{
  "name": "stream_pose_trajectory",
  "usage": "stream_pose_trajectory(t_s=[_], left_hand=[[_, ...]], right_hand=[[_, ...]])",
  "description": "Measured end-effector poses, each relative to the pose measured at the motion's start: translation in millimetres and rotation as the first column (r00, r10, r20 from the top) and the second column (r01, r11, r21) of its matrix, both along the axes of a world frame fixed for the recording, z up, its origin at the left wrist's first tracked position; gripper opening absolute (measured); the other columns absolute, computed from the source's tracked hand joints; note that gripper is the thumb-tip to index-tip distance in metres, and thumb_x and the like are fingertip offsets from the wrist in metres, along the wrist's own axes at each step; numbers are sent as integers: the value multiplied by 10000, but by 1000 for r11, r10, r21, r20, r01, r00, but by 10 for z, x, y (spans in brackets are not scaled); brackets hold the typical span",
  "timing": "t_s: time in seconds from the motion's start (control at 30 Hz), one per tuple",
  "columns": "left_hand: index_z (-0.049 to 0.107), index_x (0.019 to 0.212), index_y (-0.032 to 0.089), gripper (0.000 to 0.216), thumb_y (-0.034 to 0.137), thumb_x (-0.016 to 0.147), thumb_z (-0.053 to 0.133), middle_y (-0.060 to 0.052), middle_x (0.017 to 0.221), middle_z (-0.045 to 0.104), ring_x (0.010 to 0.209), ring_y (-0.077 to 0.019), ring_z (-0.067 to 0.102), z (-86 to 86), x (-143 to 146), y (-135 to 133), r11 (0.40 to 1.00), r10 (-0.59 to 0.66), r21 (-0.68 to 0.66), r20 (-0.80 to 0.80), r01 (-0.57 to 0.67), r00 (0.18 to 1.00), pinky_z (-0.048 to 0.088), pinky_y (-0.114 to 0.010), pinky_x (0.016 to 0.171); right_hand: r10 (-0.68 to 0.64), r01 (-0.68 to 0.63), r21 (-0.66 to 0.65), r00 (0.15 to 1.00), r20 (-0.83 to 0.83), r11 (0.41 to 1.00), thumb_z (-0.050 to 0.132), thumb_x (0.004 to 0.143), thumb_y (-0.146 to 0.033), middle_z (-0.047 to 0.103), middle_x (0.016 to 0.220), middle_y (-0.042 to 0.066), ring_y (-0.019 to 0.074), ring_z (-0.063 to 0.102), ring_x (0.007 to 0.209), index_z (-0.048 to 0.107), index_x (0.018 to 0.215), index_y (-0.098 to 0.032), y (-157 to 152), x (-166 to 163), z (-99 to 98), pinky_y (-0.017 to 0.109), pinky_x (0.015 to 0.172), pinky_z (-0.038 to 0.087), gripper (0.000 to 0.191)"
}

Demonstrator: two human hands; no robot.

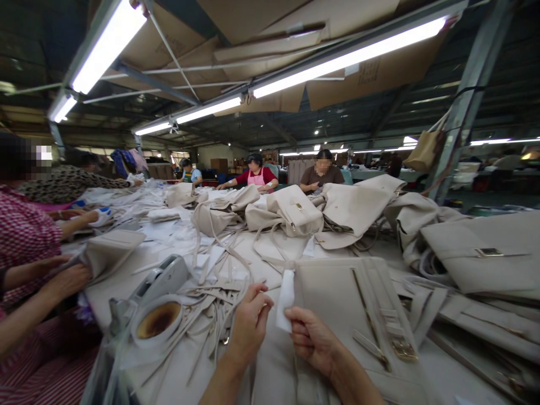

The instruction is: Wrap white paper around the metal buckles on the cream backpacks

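A pale beige bag (333, 298) lies flat before me, with a slanted zipper and a gold buckle on its face. Along its left edge stands a folded white piece (285, 301), paper or thin foam. My right hand (312, 340) pinches the lower end of that white piece. Just left of it, my left hand (250, 326) hovers with fingers curled and the tips close together; anything between them is too small to make out. Loose beige straps (211, 312) lie beside my left hand.
A white bowl of brown liquid (158, 322) and a grey tape dispenser (162, 278) stand at left. Beige bags (358, 208) pile up behind and at right. A co-worker's hands (70, 281) hold a beige piece at left; other people work across the table.
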State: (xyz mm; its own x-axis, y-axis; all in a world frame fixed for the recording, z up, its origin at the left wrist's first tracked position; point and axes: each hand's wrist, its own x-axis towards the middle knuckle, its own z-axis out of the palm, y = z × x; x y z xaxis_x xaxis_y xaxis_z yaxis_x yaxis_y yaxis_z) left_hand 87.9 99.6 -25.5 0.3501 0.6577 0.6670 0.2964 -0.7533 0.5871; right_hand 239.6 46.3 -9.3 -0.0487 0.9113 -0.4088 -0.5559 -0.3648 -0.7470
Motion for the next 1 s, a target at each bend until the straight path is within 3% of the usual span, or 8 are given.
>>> stream_pose_trajectory(t_s=[0.17,0.37,0.5,0.57,0.7,0.77,0.87,1.0], left_hand=[[554,710,187,172,43,706,461,-65,954,601,833,-169,584,75,4,-27,986,-15,-168,18,18,1000,419,-235,619],[526,655,191,136,87,690,447,-19,757,528,720,-157,519,98,2,-10,969,6,-247,37,3,999,346,-239,586],[496,594,195,72,141,628,463,1,682,497,669,-150,480,105,-18,0,927,0,-374,74,27,997,326,-256,594],[506,576,194,44,187,599,469,12,624,480,632,-146,454,87,-24,24,857,-9,-510,135,77,991,318,-260,582],[544,562,184,75,243,528,513,41,548,460,539,-110,387,31,-25,67,587,51,-780,302,216,952,305,-244,539],[562,562,176,91,245,508,538,40,550,489,530,-102,397,12,-15,67,533,81,-813,327,236,942,310,-235,532],[583,557,169,79,234,516,566,42,530,501,531,-102,415,-1,12,42,565,85,-794,325,223,942,321,-233,538],[625,617,166,79,232,614,583,27,565,543,584,-128,473,4,39,-17,730,28,-667,247,149,969,361,-245,581]], right_hand=[[-1,-10,61,986,169,998,626,634,-236,230,354,-160,13,96,324,316,574,-235,-19,-70,16,177,356,18,315],[5,-27,73,956,294,997,621,601,-296,237,381,-160,19,106,334,330,593,-242,-17,-117,20,196,361,23,296],[8,-39,88,947,321,995,600,575,-324,240,392,-159,21,114,334,341,608,-245,-11,-127,4,205,361,31,273],[6,-44,105,939,344,994,590,563,-333,246,391,-155,22,119,333,349,606,-245,-12,-148,1,213,360,37,260],[-54,-18,166,908,416,986,559,584,-330,261,376,-142,33,129,334,436,616,-228,-15,-228,1,237,364,54,162],[-88,1,193,893,441,981,548,607,-313,267,374,-137,38,141,335,491,637,-210,-7,-262,-13,244,369,70,121],[-145,42,223,870,472,974,563,633,-306,288,385,-130,41,182,340,521,641,-197,18,-272,-69,245,372,97,118],[-178,91,207,871,458,974,592,642,-346,278,392,-132,45,182,347,455,617,-224,58,-223,-149,245,362,87,185]])
